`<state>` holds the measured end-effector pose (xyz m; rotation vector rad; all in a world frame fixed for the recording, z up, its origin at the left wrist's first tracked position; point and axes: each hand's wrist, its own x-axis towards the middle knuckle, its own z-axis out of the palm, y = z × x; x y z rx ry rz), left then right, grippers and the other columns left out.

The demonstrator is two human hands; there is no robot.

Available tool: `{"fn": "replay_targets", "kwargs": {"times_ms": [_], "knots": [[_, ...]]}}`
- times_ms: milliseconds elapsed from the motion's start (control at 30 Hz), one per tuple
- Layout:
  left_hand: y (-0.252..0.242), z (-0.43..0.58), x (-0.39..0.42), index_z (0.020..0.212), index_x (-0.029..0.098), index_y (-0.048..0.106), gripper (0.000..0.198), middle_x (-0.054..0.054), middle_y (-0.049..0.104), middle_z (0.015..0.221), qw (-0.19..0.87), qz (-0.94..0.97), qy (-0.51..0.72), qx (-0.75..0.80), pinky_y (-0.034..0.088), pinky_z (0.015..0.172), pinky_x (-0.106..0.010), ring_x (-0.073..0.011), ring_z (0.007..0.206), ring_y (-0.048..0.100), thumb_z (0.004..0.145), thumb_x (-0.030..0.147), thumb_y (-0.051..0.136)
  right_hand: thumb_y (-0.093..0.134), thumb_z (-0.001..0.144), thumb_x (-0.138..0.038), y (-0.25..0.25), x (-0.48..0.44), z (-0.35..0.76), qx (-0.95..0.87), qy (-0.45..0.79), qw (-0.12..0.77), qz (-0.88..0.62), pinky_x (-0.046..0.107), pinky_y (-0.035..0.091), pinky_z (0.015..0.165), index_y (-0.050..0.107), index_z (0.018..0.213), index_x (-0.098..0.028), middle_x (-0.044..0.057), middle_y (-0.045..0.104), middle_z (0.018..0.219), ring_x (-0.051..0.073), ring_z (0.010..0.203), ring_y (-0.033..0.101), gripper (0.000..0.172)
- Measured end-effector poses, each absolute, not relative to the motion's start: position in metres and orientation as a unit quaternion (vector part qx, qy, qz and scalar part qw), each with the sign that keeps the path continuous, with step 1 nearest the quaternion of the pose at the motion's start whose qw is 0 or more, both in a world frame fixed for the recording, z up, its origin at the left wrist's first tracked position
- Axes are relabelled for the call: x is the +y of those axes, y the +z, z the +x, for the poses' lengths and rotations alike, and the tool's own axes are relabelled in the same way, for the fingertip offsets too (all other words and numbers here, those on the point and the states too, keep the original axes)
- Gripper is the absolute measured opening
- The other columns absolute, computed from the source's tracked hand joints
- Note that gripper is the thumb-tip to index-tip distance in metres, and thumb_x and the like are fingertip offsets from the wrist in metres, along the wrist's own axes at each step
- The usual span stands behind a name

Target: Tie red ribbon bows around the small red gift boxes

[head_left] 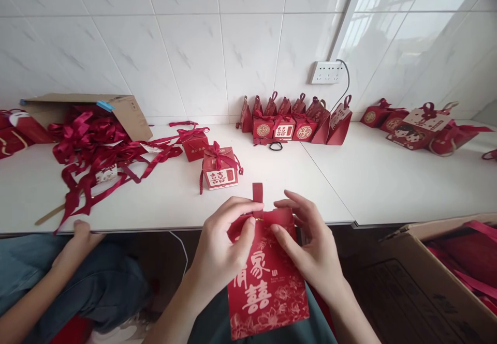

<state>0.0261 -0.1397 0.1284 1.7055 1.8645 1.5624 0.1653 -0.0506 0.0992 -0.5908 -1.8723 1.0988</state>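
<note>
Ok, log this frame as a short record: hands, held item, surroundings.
Left hand: pinching base of ribbon loop
Right hand: thumb on packet front
Held item: red printed packet
On table: two ribbon-tied boxes nearby
Table left: tipped carton, spilling ribbons
Nearby: another person's hand, table edge

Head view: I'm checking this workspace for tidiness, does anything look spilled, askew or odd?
Yes: at left, the cardboard box seems tipped on its side, its red ribbons spilling in a tangle across the white table. That looks messy compared with the row of gift boxes. The held red packet shows no clear damage.
</note>
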Motion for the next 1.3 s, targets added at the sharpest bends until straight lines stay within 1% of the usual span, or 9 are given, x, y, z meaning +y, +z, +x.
{"fn": "replay_targets", "kwargs": {"times_ms": [167,367,467,600,700,867,933,1033,1300], "knots": [[0.128,0.037,-0.136,0.097,0.020,0.062,0.023,-0.003,0.064,0.093,0.069,0.590,0.530,0.606,0.052,0.077,-0.026,-0.0154,0.088,0.062,0.082,0.009,0.048,0.060,0.084,-0.027,0.109,-0.048,0.165,-0.802,0.374,0.413,-0.217,0.026,0.048,0.061,0.064,0.091,-0.022,0.002,0.063,0.080,0.015,0.070,0.060,0.010],[0.126,0.036,-0.135,0.094,0.019,0.063,0.021,-0.003,0.065,0.088,0.081,0.597,0.531,0.596,0.052,0.075,-0.026,-0.0154,0.085,0.062,0.082,0.010,0.048,0.057,0.086,-0.032,0.109,-0.051,0.162,-0.769,0.416,0.407,-0.264,0.025,0.044,0.056,0.067,0.080,-0.021,0.000,0.057,0.067,0.013,0.059,0.054,0.016],[0.125,0.034,-0.135,0.095,0.019,0.062,0.021,-0.003,0.064,0.090,0.086,0.594,0.527,0.602,0.052,0.077,-0.025,-0.0151,0.087,0.062,0.082,0.010,0.048,0.054,0.087,-0.035,0.105,-0.051,0.168,-0.744,0.496,0.378,-0.239,0.027,0.049,0.068,0.065,0.098,-0.023,0.003,0.063,0.083,0.016,0.075,0.060,0.020],[0.123,0.031,-0.134,0.097,0.021,0.061,0.019,-0.003,0.064,0.095,0.096,0.578,0.525,0.618,0.050,0.082,-0.026,-0.0154,0.091,0.061,0.085,0.013,0.048,0.056,0.087,-0.037,0.100,-0.051,0.186,-0.684,0.629,0.303,-0.212,0.033,0.052,0.081,0.030,0.139,-0.029,0.007,0.061,0.115,0.020,0.099,0.061,0.059],[0.121,0.027,-0.133,0.115,0.024,0.052,0.029,-0.006,0.060,0.116,0.148,0.548,0.536,0.625,0.050,0.086,-0.030,-0.0185,0.101,0.060,0.086,0.021,0.051,0.060,0.084,-0.036,0.094,-0.048,0.195,-0.647,0.682,0.241,-0.241,0.032,0.054,0.077,0.052,0.123,-0.022,0.008,0.065,0.109,0.022,0.094,0.064,0.042],[0.107,0.028,-0.130,0.142,0.032,0.013,0.072,-0.012,0.024,0.150,0.247,0.536,0.533,0.607,0.040,0.102,-0.045,-0.0279,0.130,0.040,0.084,0.036,0.056,0.068,0.076,-0.038,0.081,-0.031,0.194,-0.389,0.726,0.453,-0.342,0.029,0.055,0.068,0.063,0.093,-0.019,0.005,0.070,0.093,0.020,0.079,0.067,0.026],[0.097,0.037,-0.127,0.143,0.031,0.008,0.081,-0.015,0.028,0.148,0.285,0.544,0.517,0.596,0.039,0.102,-0.048,-0.0295,0.130,0.040,0.081,0.041,0.059,0.066,0.077,-0.041,0.077,-0.025,0.190,-0.284,0.735,0.520,-0.329,0.032,0.056,0.072,0.064,0.092,-0.019,0.005,0.071,0.093,0.022,0.083,0.067,0.026],[0.080,0.062,-0.119,0.142,0.026,0.010,0.084,-0.016,0.041,0.140,0.295,0.561,0.529,0.564,0.042,0.100,-0.046,-0.0291,0.126,0.045,0.078,0.043,0.062,0.063,0.078,-0.042,0.074,-0.026,0.183,-0.246,0.797,0.484,-0.263,0.036,0.057,0.073,0.066,0.088,-0.018,0.005,0.072,0.086,0.023,0.083,0.068,0.026],[0.057,0.091,-0.110,0.135,0.023,0.026,0.058,-0.015,0.054,0.123,0.079,0.570,0.559,0.597,0.051,0.086,-0.036,-0.0247,0.110,0.058,0.086,0.027,0.055,0.070,0.073,-0.018,0.057,-0.040,0.169,-0.172,0.875,0.424,-0.158,0.016,0.055,0.061,0.066,0.070,-0.020,-0.005,0.069,0.063,0.010,0.057,0.064,0.005]]}}
